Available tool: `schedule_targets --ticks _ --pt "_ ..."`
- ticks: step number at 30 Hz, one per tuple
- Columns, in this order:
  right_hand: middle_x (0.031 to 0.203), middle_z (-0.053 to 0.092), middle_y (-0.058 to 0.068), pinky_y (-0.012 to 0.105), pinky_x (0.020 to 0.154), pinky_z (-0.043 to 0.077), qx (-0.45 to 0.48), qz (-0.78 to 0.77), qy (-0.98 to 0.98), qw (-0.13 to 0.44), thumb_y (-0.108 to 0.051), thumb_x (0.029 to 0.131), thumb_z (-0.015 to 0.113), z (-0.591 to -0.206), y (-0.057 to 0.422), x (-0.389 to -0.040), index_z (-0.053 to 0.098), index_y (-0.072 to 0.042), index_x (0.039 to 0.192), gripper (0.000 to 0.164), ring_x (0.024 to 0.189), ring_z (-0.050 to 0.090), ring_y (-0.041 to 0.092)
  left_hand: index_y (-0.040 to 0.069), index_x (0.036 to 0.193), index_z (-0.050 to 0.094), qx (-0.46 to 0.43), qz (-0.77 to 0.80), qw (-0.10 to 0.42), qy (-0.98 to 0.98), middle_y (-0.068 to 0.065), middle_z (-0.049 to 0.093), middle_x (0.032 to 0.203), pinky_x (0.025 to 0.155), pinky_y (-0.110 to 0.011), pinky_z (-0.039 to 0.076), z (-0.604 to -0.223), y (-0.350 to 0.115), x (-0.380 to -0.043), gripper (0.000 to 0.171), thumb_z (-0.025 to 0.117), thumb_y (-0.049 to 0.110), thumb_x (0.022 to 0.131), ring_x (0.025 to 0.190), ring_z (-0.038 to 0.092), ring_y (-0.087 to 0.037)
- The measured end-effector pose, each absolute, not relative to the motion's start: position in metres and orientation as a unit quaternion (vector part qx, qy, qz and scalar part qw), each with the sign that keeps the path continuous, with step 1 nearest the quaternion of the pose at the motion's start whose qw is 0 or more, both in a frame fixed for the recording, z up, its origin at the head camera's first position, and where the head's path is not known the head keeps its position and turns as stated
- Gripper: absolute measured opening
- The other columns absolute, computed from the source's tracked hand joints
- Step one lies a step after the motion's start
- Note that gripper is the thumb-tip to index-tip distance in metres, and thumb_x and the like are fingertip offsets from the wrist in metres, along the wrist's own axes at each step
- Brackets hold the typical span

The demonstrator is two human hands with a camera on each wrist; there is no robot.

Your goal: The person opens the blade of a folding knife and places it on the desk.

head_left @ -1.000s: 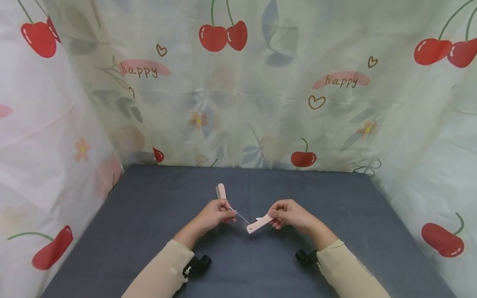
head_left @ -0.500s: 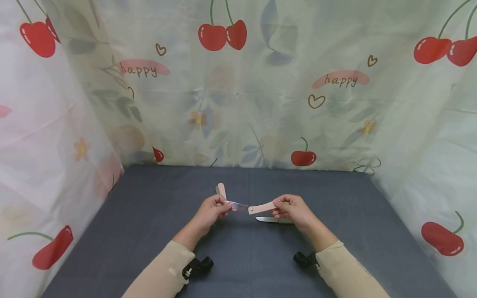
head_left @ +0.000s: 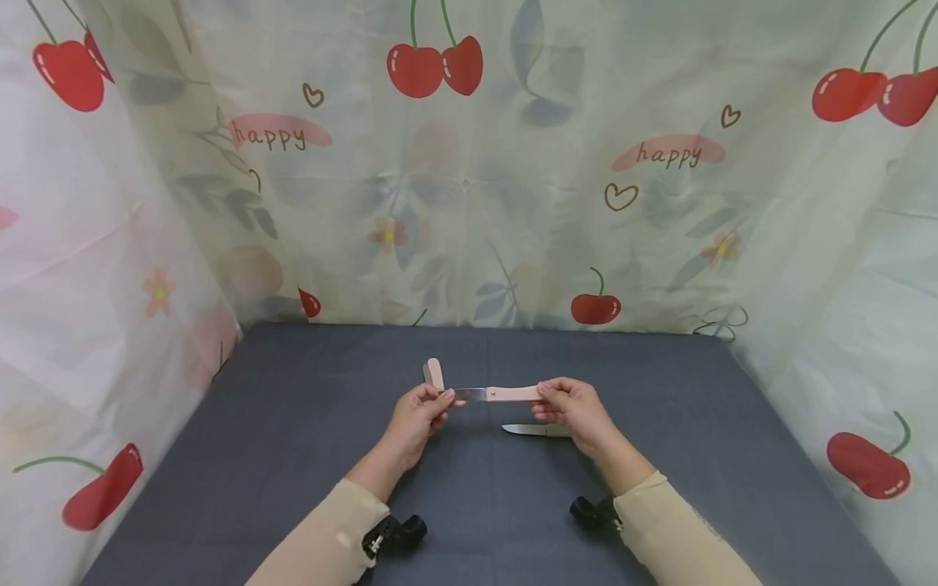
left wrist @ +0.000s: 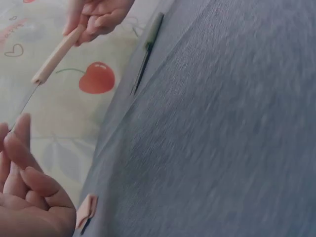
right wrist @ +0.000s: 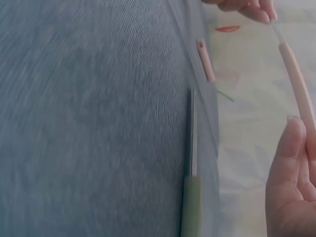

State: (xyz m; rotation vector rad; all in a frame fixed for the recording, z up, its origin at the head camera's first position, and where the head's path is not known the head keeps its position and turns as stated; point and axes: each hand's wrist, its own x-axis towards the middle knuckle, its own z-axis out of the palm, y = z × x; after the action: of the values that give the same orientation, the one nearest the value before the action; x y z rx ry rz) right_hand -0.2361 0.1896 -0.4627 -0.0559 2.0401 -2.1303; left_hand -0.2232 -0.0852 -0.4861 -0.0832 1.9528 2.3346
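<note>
Both hands hold a folding knife with a pink handle (head_left: pixel 513 394) above the dark cloth, its blade unfolded in line with the handle. The left hand (head_left: pixel 412 423) pinches the thin metal blade (head_left: pixel 472 395) near its tip between thumb and fingers. At the other end, the right hand (head_left: pixel 582 415) grips the butt of the handle between thumb and fingers. A green-handled knife (right wrist: pixel 192 197) lies on the cloth below the right hand, its handle partly hidden by that hand in the head view. Just behind the left fingers lies a slim pink piece (head_left: pixel 434 372) with a rounded end.
A dark grey cloth (head_left: pixel 293 456) covers the table. Pale curtains (head_left: pixel 469 220) printed with cherries and flowers enclose the back and both sides. Black wrist cameras (head_left: pixel 396 535) jut inward from both beige sleeves.
The blade and handle have swung from a bent angle into a straight line. The right hand rose slightly with the handle, and more of the green-handled knife came into view.
</note>
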Motion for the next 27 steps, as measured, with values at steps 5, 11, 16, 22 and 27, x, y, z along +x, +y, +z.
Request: schedule_targets --ticks 5,11,16,22,27 --pt "0.086 0.071 0.014 0.032 0.071 0.059 -0.037 -0.683 0.719 0.122 -0.009 0.098 0.065 -0.462 0.199 -0.237 0.064 0.01 0.109 0.022 0.072 0.068 0.015 0.006 0.089 0.066 -0.01 0.708 0.068 0.703 -0.005 0.076 0.087 0.065 -0.029 0.041 -0.483 -0.096 -0.225 0.012 0.07 0.015 0.095 0.067 0.053 -0.012" --pt "0.087 0.072 0.015 0.036 0.071 0.059 -0.069 -0.639 0.752 0.146 -0.009 0.095 0.069 -0.46 0.207 -0.237 0.066 0.013 0.108 0.026 0.071 0.067 0.015 0.003 0.091 0.072 0.025 0.652 0.102 0.751 -0.005 0.076 0.085 0.061 -0.028 0.039 -0.483 -0.105 -0.227 0.012 0.07 0.015 0.094 0.065 0.053 -0.014" --pt "0.086 0.072 0.012 0.035 0.069 0.059 -0.084 -0.608 0.772 0.165 -0.011 0.095 0.07 -0.459 0.211 -0.237 0.067 0.012 0.108 0.027 0.07 0.065 0.015 0.001 0.086 0.071 0.055 0.62 0.12 0.774 -0.007 0.076 0.084 0.059 -0.027 0.039 -0.483 -0.109 -0.225 0.015 0.071 0.014 0.094 0.063 0.052 -0.013" --pt "0.083 0.072 0.011 0.031 0.067 0.058 -0.083 -0.604 0.772 0.18 -0.01 0.094 0.071 -0.464 0.209 -0.236 0.068 0.012 0.107 0.026 0.069 0.065 0.014 0.003 0.089 0.07 0.07 0.592 0.137 0.791 -0.005 0.076 0.084 0.06 -0.028 0.04 -0.484 -0.113 -0.222 0.016 0.069 0.017 0.095 0.065 0.053 -0.011" --pt "0.082 0.072 0.011 0.028 0.065 0.057 -0.09 -0.608 0.762 0.205 -0.009 0.095 0.069 -0.469 0.21 -0.232 0.068 0.012 0.105 0.024 0.068 0.065 0.013 0.004 0.086 0.065 0.115 0.545 0.167 0.814 -0.003 0.074 0.082 0.063 -0.029 0.044 -0.485 -0.117 -0.219 0.018 0.067 0.018 0.097 0.067 0.055 -0.012"
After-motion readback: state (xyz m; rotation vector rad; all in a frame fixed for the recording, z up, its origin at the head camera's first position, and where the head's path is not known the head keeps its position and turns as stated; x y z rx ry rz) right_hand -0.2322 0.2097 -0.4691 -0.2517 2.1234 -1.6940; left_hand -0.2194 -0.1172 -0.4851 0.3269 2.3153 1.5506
